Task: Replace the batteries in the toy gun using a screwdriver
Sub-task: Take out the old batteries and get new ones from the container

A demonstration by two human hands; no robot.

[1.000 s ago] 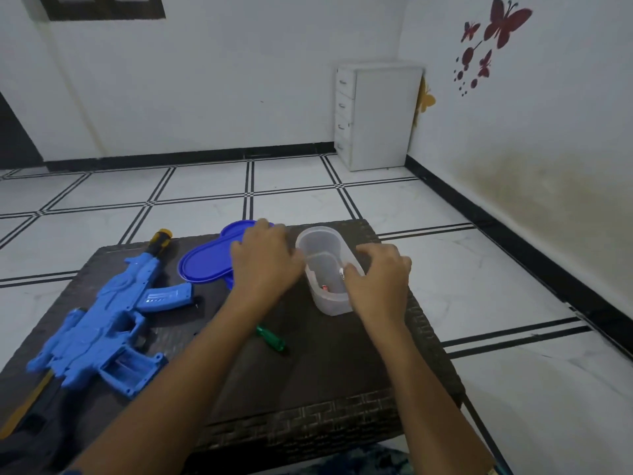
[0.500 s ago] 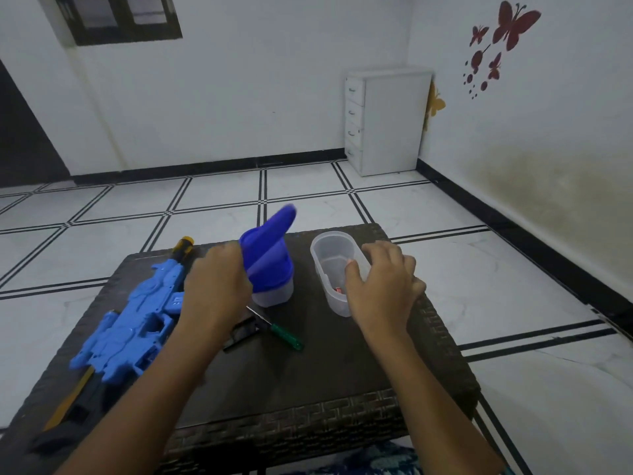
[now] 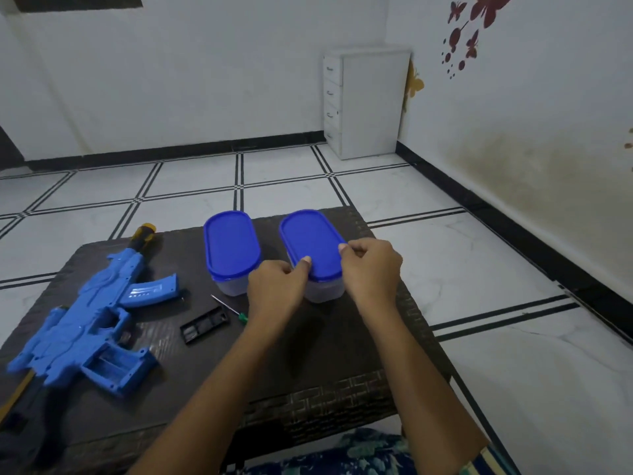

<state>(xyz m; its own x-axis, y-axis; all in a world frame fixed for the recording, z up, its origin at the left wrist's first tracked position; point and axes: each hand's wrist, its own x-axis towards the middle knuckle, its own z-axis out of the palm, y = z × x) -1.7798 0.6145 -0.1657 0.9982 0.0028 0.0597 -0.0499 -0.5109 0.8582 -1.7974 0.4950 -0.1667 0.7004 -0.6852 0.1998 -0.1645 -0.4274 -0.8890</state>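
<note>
A blue toy gun (image 3: 89, 323) lies on the left of the dark woven table (image 3: 308, 365), its battery bay open. The black battery cover (image 3: 205, 324) and a green-handled screwdriver (image 3: 228, 308) lie beside it. Two clear oval boxes stand at the far middle, both with blue lids: the left box (image 3: 231, 250) stands alone. My left hand (image 3: 275, 289) and my right hand (image 3: 371, 269) both grip the near end of the right box (image 3: 310, 248), thumbs pressing on its lid. What is inside the boxes is hidden.
A white drawer cabinet (image 3: 366, 101) stands in the far corner on the tiled floor. The right wall carries butterfly stickers (image 3: 472, 32). A dark object with a yellowish strip (image 3: 17, 399) lies at the table's near left edge. Patterned cloth (image 3: 359, 450) shows below the table.
The left hand put a lid on the left box and moved over to the right box. The right box, open before, now carries a blue lid with both hands on it.
</note>
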